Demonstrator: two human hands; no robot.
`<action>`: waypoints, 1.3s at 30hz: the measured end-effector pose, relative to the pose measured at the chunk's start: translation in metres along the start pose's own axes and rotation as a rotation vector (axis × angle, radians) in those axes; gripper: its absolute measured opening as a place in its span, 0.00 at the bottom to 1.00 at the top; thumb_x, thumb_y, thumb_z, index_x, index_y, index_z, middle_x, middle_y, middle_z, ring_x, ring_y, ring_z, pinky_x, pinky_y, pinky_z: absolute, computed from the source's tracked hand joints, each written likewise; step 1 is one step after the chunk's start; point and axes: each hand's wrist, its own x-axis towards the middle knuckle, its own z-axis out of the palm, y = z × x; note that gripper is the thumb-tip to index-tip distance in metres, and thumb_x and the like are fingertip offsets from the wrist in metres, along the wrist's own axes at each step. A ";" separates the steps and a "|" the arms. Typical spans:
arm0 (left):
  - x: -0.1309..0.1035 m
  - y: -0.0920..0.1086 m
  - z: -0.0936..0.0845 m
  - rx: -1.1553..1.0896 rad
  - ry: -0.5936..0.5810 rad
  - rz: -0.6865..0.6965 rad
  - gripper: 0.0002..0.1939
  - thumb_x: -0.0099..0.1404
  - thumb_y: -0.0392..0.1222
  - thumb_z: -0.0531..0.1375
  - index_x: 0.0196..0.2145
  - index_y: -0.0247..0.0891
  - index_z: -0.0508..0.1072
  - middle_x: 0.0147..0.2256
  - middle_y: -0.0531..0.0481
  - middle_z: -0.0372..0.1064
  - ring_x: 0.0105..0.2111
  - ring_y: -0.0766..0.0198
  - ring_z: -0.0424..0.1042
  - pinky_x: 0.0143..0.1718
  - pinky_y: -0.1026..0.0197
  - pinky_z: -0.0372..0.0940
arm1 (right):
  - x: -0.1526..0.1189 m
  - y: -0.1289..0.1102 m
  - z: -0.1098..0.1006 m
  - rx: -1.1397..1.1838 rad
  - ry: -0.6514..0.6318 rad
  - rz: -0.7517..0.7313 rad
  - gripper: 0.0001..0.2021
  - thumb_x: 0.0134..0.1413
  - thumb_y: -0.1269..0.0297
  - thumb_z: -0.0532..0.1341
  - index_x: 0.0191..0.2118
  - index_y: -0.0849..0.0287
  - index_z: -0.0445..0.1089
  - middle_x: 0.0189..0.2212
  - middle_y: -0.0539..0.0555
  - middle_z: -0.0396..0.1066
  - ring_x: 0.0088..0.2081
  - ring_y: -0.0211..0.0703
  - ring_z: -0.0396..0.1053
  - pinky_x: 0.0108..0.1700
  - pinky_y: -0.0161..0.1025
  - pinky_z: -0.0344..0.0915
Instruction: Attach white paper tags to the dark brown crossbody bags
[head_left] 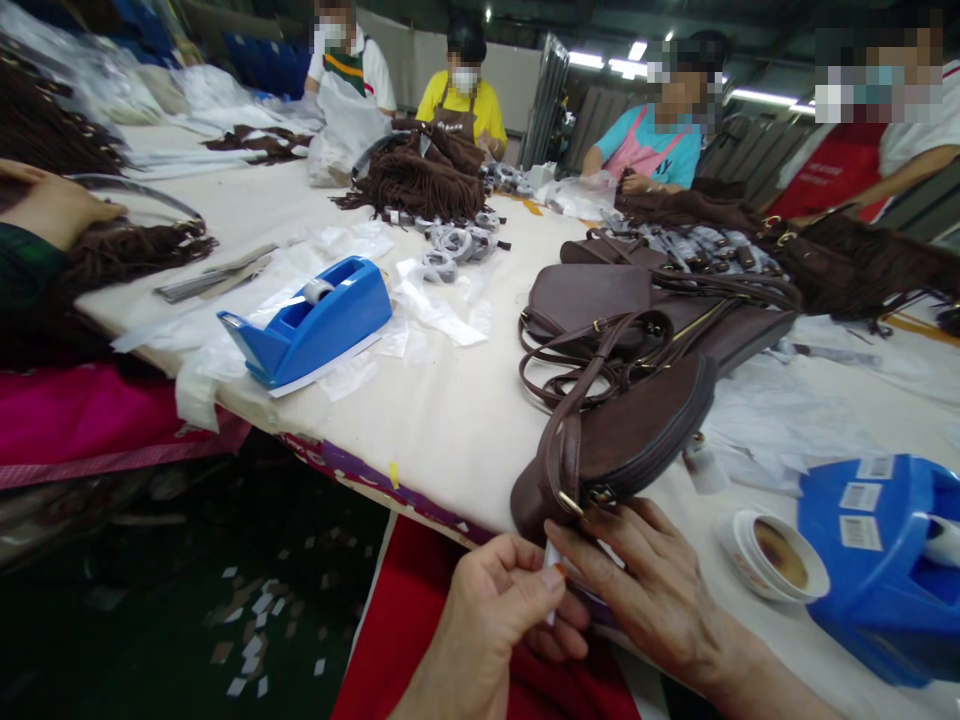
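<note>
A dark brown handbag [637,425] lies tilted at the near edge of the table, its strap looped over it. My left hand [495,610] is closed in a pinch on a small white tag [553,570], just below the bag's near end. My right hand [652,590] rests against that end, fingers bent at its edge near the gold-coloured hardware. One right fingertip reaches the white tag. Parts of the right fingers are hidden by the bag and the hand itself. More brown bags [589,295] lie stacked behind.
A blue tape dispenser [322,325] stands left on the white table [442,420]; another blue dispenser [892,560] is at right, beside a small white bowl [780,560]. Fringed brown bags [424,175] pile up farther back. Another person's hand [56,205] is at left; several co-workers stand across.
</note>
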 end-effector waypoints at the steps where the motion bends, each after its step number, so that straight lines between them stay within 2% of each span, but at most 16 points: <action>1: -0.001 0.000 0.000 -0.003 0.010 -0.004 0.12 0.53 0.43 0.62 0.29 0.32 0.66 0.24 0.45 0.72 0.20 0.66 0.68 0.24 0.64 0.58 | -0.001 0.000 0.001 -0.001 -0.003 0.003 0.12 0.56 0.72 0.52 0.43 0.64 0.70 0.37 0.61 0.71 0.39 0.46 0.67 0.38 0.42 0.63; 8: 0.005 -0.001 0.010 -0.111 0.116 -0.032 0.14 0.46 0.43 0.65 0.26 0.32 0.66 0.19 0.49 0.70 0.15 0.70 0.65 0.19 0.67 0.57 | -0.005 -0.001 0.004 0.029 0.018 0.016 0.12 0.55 0.73 0.54 0.44 0.65 0.69 0.39 0.61 0.70 0.40 0.47 0.66 0.38 0.43 0.63; 13: 0.007 -0.001 0.017 -0.194 0.143 0.010 0.12 0.47 0.42 0.64 0.25 0.33 0.65 0.18 0.51 0.68 0.15 0.72 0.62 0.18 0.68 0.56 | -0.005 -0.002 0.006 0.047 0.043 0.028 0.12 0.55 0.73 0.54 0.44 0.67 0.69 0.39 0.62 0.69 0.41 0.47 0.66 0.39 0.43 0.64; 20: 0.007 -0.003 0.018 -0.267 0.116 0.054 0.11 0.50 0.41 0.63 0.25 0.35 0.63 0.15 0.59 0.59 0.12 0.79 0.46 0.15 0.70 0.38 | 0.003 -0.005 0.007 0.079 0.122 0.118 0.11 0.56 0.73 0.54 0.42 0.63 0.70 0.35 0.59 0.68 0.37 0.42 0.66 0.35 0.38 0.67; 25: 0.006 -0.006 0.018 -0.292 0.107 0.072 0.15 0.48 0.45 0.64 0.24 0.35 0.62 0.15 0.58 0.60 0.12 0.80 0.45 0.15 0.69 0.37 | 0.005 -0.007 0.009 0.098 0.145 0.151 0.10 0.56 0.73 0.53 0.40 0.64 0.71 0.35 0.59 0.68 0.36 0.42 0.65 0.34 0.37 0.68; 30: 0.008 -0.008 0.020 -0.255 0.148 0.111 0.13 0.49 0.43 0.63 0.24 0.34 0.64 0.15 0.57 0.61 0.12 0.79 0.47 0.15 0.69 0.38 | 0.001 -0.007 0.010 0.142 0.124 0.178 0.12 0.55 0.75 0.53 0.42 0.64 0.70 0.36 0.60 0.68 0.38 0.44 0.66 0.35 0.39 0.68; 33: 0.010 -0.008 0.021 -0.213 0.197 0.139 0.12 0.49 0.44 0.63 0.24 0.33 0.65 0.13 0.56 0.61 0.11 0.79 0.46 0.15 0.69 0.37 | -0.007 -0.009 0.001 0.238 0.088 0.261 0.16 0.54 0.77 0.51 0.45 0.60 0.69 0.37 0.58 0.69 0.38 0.42 0.68 0.34 0.37 0.68; 35: 0.012 -0.009 0.020 -0.177 0.225 0.166 0.12 0.50 0.43 0.63 0.23 0.33 0.65 0.13 0.56 0.62 0.11 0.79 0.47 0.15 0.68 0.37 | -0.018 -0.010 -0.009 0.223 0.107 0.332 0.18 0.53 0.78 0.52 0.48 0.58 0.67 0.37 0.57 0.69 0.38 0.42 0.69 0.34 0.36 0.69; 39: 0.012 -0.012 0.016 -0.143 0.203 0.145 0.13 0.48 0.45 0.65 0.21 0.33 0.66 0.14 0.55 0.63 0.11 0.78 0.49 0.15 0.68 0.39 | -0.058 -0.008 -0.036 -0.107 0.249 0.517 0.18 0.52 0.75 0.58 0.50 0.55 0.66 0.36 0.54 0.71 0.36 0.43 0.70 0.38 0.39 0.68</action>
